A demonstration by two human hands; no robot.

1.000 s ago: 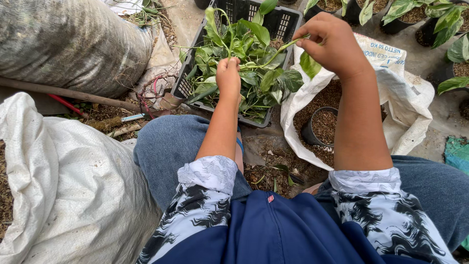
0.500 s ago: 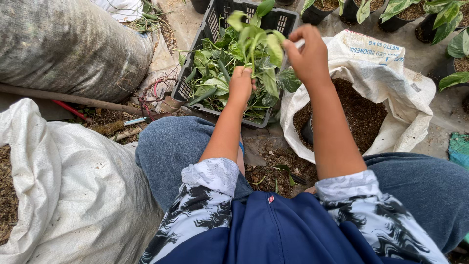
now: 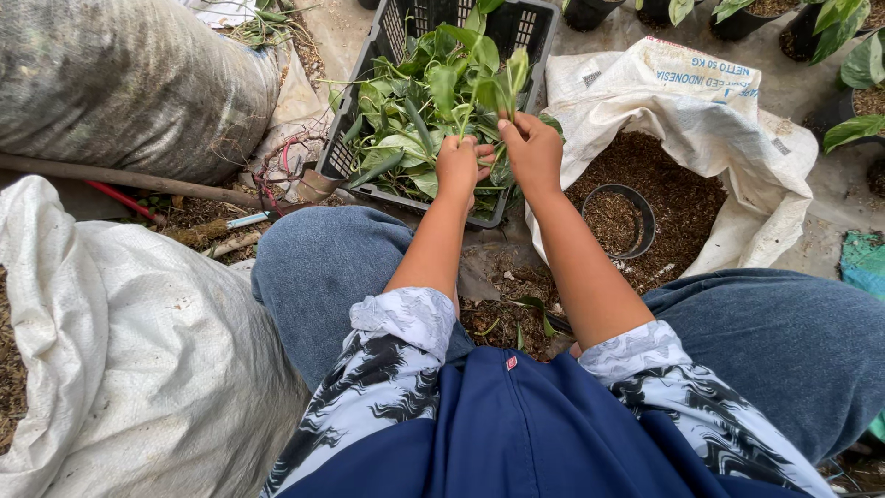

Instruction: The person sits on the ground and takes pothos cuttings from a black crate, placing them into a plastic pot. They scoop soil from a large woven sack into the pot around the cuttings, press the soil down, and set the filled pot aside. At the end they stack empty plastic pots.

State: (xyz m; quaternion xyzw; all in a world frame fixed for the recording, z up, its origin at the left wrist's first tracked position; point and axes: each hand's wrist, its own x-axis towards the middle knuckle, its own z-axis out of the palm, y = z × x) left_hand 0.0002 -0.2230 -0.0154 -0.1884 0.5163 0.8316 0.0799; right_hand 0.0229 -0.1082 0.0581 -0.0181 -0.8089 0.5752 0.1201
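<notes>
A black plastic crate (image 3: 530, 32) full of green leafy cuttings (image 3: 419, 120) sits on the ground ahead of my knees. My left hand (image 3: 458, 163) and my right hand (image 3: 532, 148) are close together over the crate's near edge, both closed on the stems of a small bunch of cuttings (image 3: 490, 88) whose leaves point up. To the right, an open white sack (image 3: 714, 115) holds dark soil, with a small black pot (image 3: 616, 219) half filled with soil standing in it.
A large white sack (image 3: 120, 350) lies at my left, a grey filled sack (image 3: 129, 78) behind it. A wooden handle (image 3: 120, 177) and red-handled tool (image 3: 120, 198) lie between them. Potted plants (image 3: 853, 55) line the far right. My knees in jeans frame the ground.
My right hand came down and left from over the white sack to meet my left hand at the crate. Both hands now hold the same bunch of cuttings.
</notes>
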